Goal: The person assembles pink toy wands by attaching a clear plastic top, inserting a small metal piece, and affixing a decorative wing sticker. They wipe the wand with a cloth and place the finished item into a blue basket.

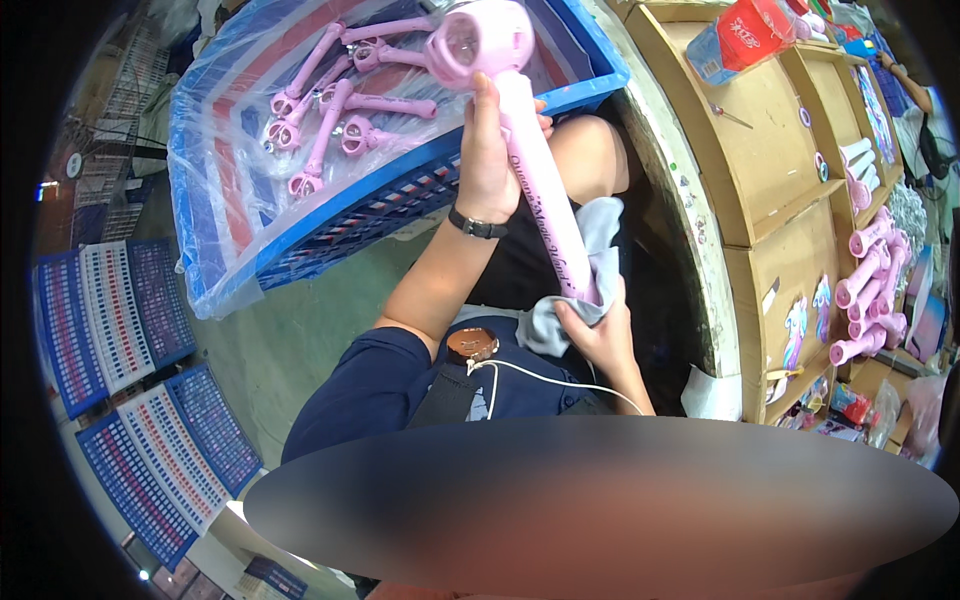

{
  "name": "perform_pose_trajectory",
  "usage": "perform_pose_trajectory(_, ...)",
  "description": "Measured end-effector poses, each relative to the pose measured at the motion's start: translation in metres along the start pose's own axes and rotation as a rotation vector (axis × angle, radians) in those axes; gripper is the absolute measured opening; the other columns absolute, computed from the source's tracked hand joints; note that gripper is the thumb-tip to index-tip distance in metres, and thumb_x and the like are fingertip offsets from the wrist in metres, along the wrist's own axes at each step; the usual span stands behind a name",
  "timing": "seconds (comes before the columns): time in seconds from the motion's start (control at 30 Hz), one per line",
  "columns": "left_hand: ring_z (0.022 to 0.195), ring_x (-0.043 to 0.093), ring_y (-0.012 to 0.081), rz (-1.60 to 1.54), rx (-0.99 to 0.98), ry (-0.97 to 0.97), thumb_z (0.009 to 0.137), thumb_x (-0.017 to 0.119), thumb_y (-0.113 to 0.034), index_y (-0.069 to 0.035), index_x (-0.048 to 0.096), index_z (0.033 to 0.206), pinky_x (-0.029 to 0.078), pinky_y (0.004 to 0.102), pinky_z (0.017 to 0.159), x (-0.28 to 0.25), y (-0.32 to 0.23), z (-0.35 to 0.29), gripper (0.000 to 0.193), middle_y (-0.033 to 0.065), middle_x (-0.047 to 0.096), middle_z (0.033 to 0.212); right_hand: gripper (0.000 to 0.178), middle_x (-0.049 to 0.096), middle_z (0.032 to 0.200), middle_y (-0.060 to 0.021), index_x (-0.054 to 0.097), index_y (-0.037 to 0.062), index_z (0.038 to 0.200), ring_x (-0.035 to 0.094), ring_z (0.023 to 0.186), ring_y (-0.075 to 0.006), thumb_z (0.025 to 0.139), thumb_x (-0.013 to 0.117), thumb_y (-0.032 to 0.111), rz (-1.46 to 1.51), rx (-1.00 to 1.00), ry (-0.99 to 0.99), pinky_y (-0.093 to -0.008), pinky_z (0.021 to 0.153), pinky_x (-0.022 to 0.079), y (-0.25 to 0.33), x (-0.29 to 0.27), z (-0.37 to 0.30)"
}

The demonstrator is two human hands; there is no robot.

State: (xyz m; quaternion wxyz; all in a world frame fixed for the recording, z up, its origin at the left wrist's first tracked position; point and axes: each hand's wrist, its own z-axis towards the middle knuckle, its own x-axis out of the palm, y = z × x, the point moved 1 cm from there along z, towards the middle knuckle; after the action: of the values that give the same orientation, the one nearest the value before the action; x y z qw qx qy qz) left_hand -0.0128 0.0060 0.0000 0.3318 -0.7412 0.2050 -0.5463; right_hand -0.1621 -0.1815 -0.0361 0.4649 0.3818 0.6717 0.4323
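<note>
A pink toy wand (538,185) with a round, windowed head lies slantwise before me, its head up over the crate's edge. My left hand (488,155), with a dark watch on its wrist, is closed around the handle just below the head. Down at the handle's lower end, my right hand (603,335) presses a grey cloth (545,325) around it. Dark lettering runs along the handle. Behind my left hand stands a blue plastic crate (335,228), lined with clear film and striped sheeting. Several smaller-looking pink wands (327,135) lie loose in it.
To the right runs a bench with cardboard trays (790,225). A screwdriver (732,117) and a red-and-clear box (735,40) rest there, beside a heap of pink wands (870,290). Blue-and-white slatted panels (115,315) are at left. Another person (915,110) is at far right.
</note>
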Motion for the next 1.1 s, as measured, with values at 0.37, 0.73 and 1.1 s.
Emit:
perform_pose_trajectory(0.37, 0.069, 0.056, 0.0144, -0.392, -0.109, 0.496, 0.082, 0.045, -0.068, 0.004, 0.045, 0.122, 0.049, 0.0246, 0.060, -0.009, -0.010, 0.009, 0.082, 0.0114, 0.058, 0.094, 0.055, 0.061, 0.107, -0.0120, 0.050, -0.0003, 0.119, 0.061, 0.096, -0.0215, 0.092, 0.045, 0.047, 0.842, 0.587, 0.183, -0.0327, 0.086, 0.048, -0.023, 0.008, -0.008)
perform_pose_trajectory(0.73, 0.064, 0.054, 0.0143, -0.272, -0.019, 0.119, 0.080, 0.053, -0.065, 0.000, 0.052, 0.103, 0.047, 0.0246, 0.057, -0.033, -0.025, 0.022, 0.069, 0.0088, 0.057, 0.085, 0.051, 0.064, 0.097, -0.0073, 0.051, 0.0042, 0.118, 0.063, 0.072, -0.0138, 0.094, 0.040, 0.047, 0.900, 0.192, -0.456, -0.0221, 0.047, 0.043, -0.025, -0.065, -0.006)
perform_pose_trajectory(1.1, 0.067, 0.061, 0.0192, -0.311, 0.029, 0.194, 0.081, 0.045, -0.069, -0.002, 0.052, 0.104, 0.052, 0.0310, 0.061, -0.018, -0.011, 0.004, 0.070, 0.0111, 0.061, 0.087, 0.061, 0.048, 0.116, -0.0117, 0.033, -0.0008, 0.131, 0.046, 0.109, -0.0181, 0.083, 0.064, 0.020, 0.230, -0.084, 0.041, -0.0333, 0.096, 0.034, 0.002, 0.003, -0.004)
